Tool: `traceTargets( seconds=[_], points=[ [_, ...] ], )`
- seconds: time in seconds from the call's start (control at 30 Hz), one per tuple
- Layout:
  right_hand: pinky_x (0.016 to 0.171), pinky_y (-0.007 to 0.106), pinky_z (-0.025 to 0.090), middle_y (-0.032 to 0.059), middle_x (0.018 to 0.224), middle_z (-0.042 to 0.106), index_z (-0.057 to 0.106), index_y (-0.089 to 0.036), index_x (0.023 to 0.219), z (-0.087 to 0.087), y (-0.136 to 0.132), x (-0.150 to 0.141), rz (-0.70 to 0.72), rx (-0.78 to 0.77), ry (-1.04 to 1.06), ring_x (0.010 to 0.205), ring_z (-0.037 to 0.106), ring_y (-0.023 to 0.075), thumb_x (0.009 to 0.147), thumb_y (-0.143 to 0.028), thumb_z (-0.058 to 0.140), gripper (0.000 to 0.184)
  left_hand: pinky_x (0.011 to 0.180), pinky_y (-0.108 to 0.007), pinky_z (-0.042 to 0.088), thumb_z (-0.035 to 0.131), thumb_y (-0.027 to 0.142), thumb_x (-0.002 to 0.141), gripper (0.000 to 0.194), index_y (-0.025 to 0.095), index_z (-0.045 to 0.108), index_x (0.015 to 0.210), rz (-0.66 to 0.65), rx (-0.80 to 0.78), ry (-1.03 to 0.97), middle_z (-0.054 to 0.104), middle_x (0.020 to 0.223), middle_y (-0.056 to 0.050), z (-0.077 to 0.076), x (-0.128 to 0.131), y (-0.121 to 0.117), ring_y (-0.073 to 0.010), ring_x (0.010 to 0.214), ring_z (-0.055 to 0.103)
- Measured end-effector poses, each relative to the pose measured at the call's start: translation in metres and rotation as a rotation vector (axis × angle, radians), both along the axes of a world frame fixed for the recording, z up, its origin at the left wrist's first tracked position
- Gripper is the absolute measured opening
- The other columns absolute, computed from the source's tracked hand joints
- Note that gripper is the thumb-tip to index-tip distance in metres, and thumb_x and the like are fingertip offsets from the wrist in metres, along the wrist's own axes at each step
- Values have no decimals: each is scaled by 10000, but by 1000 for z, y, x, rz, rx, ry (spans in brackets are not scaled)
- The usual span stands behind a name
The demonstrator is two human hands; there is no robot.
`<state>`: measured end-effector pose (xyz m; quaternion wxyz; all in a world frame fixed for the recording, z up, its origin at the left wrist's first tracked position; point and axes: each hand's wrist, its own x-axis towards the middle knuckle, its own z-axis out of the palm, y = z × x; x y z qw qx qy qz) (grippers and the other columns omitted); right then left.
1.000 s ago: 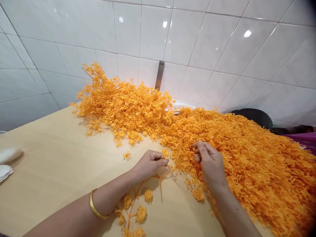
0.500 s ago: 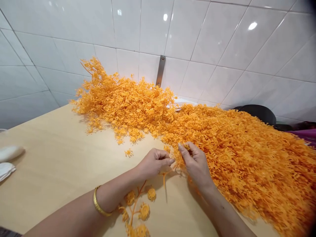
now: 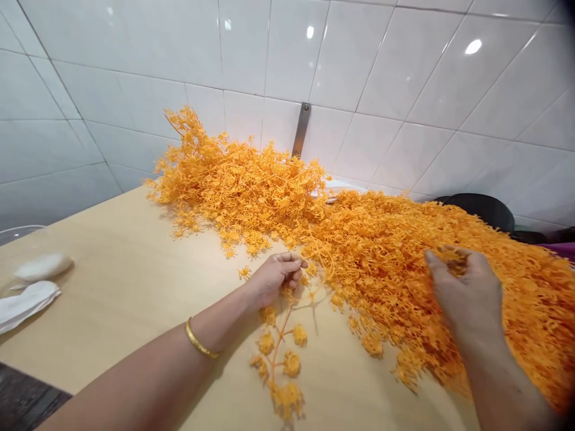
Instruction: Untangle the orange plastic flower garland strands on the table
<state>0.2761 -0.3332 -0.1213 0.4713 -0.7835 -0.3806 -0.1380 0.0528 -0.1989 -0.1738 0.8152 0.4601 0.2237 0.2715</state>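
Observation:
My left hand (image 3: 281, 276), with a gold bangle (image 3: 197, 340) on its forearm, is closed in a pinch near the middle of the table. From beneath its fingers a branch of orange artificial flowers (image 3: 279, 344) trails toward me, its upper end hidden in the hand. Over the large heap of orange artificial flowers (image 3: 381, 257), my right hand (image 3: 469, 293) has thumb and fingers curled together. Shaded orange flower bits (image 3: 454, 261) show between them, partly covered by the fingers. Thin stems (image 3: 313, 296) lie just right of the left hand.
A second mound of orange flower sprays (image 3: 238, 185) rests against the white tiled wall (image 3: 377, 54). White cloth-like items (image 3: 29, 305) lie at the table's left. Behind the heap stand a black round object (image 3: 483, 209) and a metal strip (image 3: 302, 129) on the wall.
My right hand has moved away from the left one, rightward over the heap. My left hand stays pinched, and the branch below it has shifted up and right. The view has turned slightly left.

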Motion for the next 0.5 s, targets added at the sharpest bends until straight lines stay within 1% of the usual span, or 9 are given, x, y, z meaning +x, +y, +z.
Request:
traceTargets(
  seconds=[0.07, 0.1, 0.13, 0.17, 0.23, 0.3, 0.37, 0.43, 0.5],
  points=[
    [574, 354, 342, 134, 893, 496, 487, -162, 1009, 1, -5, 3, -126, -269, -203, 740, 485, 239, 684, -457, 535, 441, 466, -192, 336, 569, 209, 663, 104, 118, 523, 683, 31, -29, -25, 496, 497, 5, 2, -1, 6, -70, 432, 458],
    [610, 376, 347, 163, 971, 480, 480, -155, 1054, 3, -6, 2, -171, -338, -292, 835, 476, 285, 685, -439, 540, 469, 503, -209, 368, 570, 203, 661, 98, 121, 525, 688, 45, -36, -27, 528, 530, -13, 3, -2, 8, -89, 474, 498],
    [640, 396, 349, 183, 1037, 455, 469, -149, 1091, 5, -5, -2, -184, -365, -383, 922, 445, 324, 696, -413, 535, 480, 527, -221, 385, 574, 200, 657, 95, 125, 524, 688, 67, -41, -28, 546, 551, -22, 5, -3, 9, -101, 504, 521],
    [668, 415, 348, 193, 1079, 436, 471, -145, 1102, 8, -4, -8, -199, -346, -469, 987, 407, 350, 710, -387, 524, 464, 532, -225, 389, 583, 201, 651, 98, 131, 522, 684, 85, -47, -20, 556, 568, -25, 7, -4, 10, -106, 520, 530],
    [725, 438, 342, 184, 1076, 453, 512, -144, 1054, 13, -1, -24, -194, -233, -602, 1032, 381, 352, 738, -343, 494, 374, 489, -207, 364, 605, 206, 632, 115, 137, 516, 654, 125, -30, 28, 554, 563, -17, 11, -6, 11, -91, 491, 509],
    [781, 419, 341, 142, 990, 513, 544, -156, 965, 18, 4, -45, -63, -103, -646, 985, 432, 292, 769, -315, 458, 267, 423, -187, 301, 621, 219, 617, 143, 133, 508, 596, 165, 74, 108, 507, 490, 8, 12, -7, 11, -65, 413, 446],
    [789, 370, 356, 86, 881, 551, 546, -182, 885, 19, 10, -69, 171, -37, -584, 894, 483, 225, 792, -303, 440, 186, 383, -185, 249, 624, 232, 612, 181, 129, 496, 535, 197, 231, 189, 439, 409, 33, 12, -7, 11, -47, 353, 379],
    [740, 335, 373, 58, 831, 556, 536, -201, 842, 14, 16, -93, 392, -82, -485, 823, 496, 196, 795, -312, 451, 148, 365, -188, 239, 611, 257, 624, 204, 134, 488, 518, 212, 328, 246, 403, 372, 48, 11, -6, 12, -45, 325, 346],
    [683, 320, 367, 53, 799, 550, 524, -200, 822, 3, 23, -111, 535, -196, -437, 776, 490, 193, 777, -334, 483, 148, 353, -188, 248, 595, 293, 640, 222, 143, 474, 529, 204, 331, 267, 415, 378, 48, 10, -6, 11, -47, 316, 347]
  ],
)
